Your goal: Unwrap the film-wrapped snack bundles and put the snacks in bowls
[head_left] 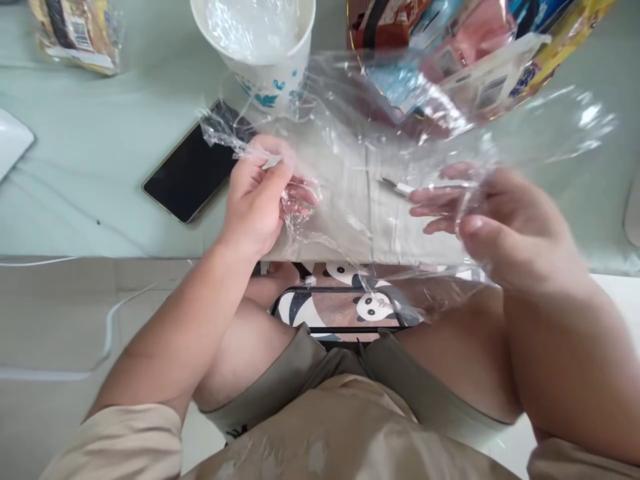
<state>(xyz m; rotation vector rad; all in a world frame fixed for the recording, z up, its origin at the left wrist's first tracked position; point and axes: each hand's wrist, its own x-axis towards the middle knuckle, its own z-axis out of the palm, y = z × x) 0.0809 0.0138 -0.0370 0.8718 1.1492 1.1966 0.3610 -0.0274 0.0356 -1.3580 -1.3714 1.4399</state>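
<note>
A large sheet of thin clear plastic film [345, 153], crumpled in places, stretches between my two hands above the table's front edge. My left hand [265, 193] is closed on a bunched part of it, with loose ends sticking out above and below the fingers. My right hand [500, 213] has its fingers stretched toward the left, and the film runs between them and the thumb. Through the film, near my right fingertips, a slim white tool with a dark pointed tip [397, 187] shows. Whether the film is a bag or a single layer I cannot tell.
A white paper cup with blue leaves [270, 83], holding clear plastic, stands behind my left hand. Beside it lies a dark phone [193, 173]. Colourful snack packages [480, 53] fill the back right; another packet [80, 37] lies back left. Below the edge is a panda-patterned surface [340, 307].
</note>
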